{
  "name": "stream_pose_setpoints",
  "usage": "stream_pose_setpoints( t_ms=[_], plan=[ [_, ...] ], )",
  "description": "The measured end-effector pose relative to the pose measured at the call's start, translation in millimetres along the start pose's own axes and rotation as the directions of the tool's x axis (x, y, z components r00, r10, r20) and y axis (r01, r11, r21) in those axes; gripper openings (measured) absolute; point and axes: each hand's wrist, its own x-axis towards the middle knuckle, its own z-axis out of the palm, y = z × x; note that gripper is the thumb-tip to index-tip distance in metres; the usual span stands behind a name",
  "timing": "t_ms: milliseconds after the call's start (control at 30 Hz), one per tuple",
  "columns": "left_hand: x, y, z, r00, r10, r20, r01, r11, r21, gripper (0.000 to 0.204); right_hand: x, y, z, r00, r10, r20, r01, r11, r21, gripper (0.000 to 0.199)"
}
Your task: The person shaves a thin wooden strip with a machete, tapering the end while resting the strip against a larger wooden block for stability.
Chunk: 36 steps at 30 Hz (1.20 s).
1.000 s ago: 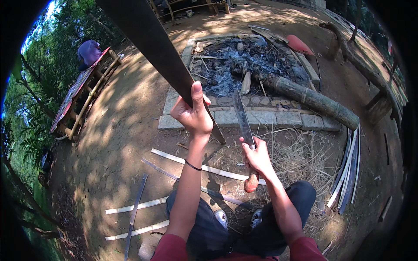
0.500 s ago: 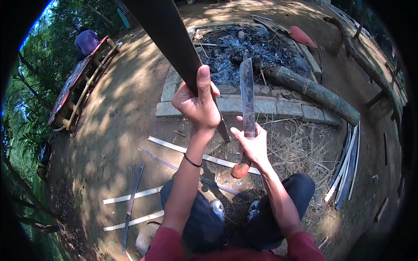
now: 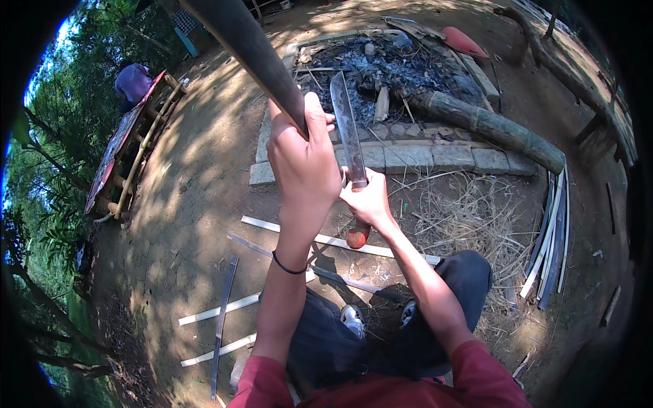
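My left hand [image 3: 304,153], a dark band at its wrist, is closed around a long dark bamboo strip [image 3: 255,51]. The strip slants up toward the upper left, its upper end beyond the picture, its lower part hidden behind the hand. Just right of it, my right hand [image 3: 371,200] grips a machete [image 3: 348,129] by its handle, which ends in a reddish knob. The blade points up and slightly left, beside the left hand. Whether the blade touches the strip, I cannot tell.
Pale and dark bamboo strips [image 3: 221,309] lie crossed on the ground at left, with another bundle [image 3: 547,238] at right. Ahead, a stone-edged fire pit [image 3: 408,158] holds ash and a thick bamboo pole [image 3: 486,126]. Dry shavings [image 3: 469,217] are scattered nearby. A person [image 3: 132,85] is by the bench [image 3: 129,146].
The machete in my right hand has moved left and up, closer to my left hand, and its blade leans more leftward. The bamboo strip has turned and shows a narrower side.
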Motion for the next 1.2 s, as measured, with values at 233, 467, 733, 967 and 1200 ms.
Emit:
stream_pose_setpoints(
  t_ms=[233, 467, 733, 967, 1200],
  plan=[
    [20.2, 3.2, -28.9, 0.966, 0.056, 0.253, -0.031, 0.994, -0.1, 0.016, 15.7, -17.7, -27.0, 0.913, -0.003, 0.407, 0.033, 0.997, -0.066, 0.042],
    [22.2, -26.7, -25.3, 0.928, 0.28, -0.245, -0.259, 0.959, 0.116, 0.034, -29.4, -6.6, -27.4, 0.968, -0.054, 0.247, 0.12, 0.957, -0.263, 0.058],
    [16.3, -25.9, -13.8, 0.948, 0.076, -0.31, -0.145, 0.968, -0.204, 0.037, -62.3, -35.8, -7.6, 0.988, -0.088, 0.126, 0.117, 0.962, -0.245, 0.057],
    [8.2, -26.5, -3.6, 0.928, 0.08, -0.364, -0.163, 0.965, -0.204, 0.033, -61.8, 0.5, -8.9, 0.997, -0.046, 0.067, 0.066, 0.942, -0.328, 0.06],
    [-1.2, -27.4, -3.0, 0.922, 0.083, -0.378, -0.178, 0.958, -0.224, 0.031, -67.1, -41.7, -6.7, 0.994, 0.031, 0.103, -0.003, 0.965, -0.262, 0.066]
  ],
)
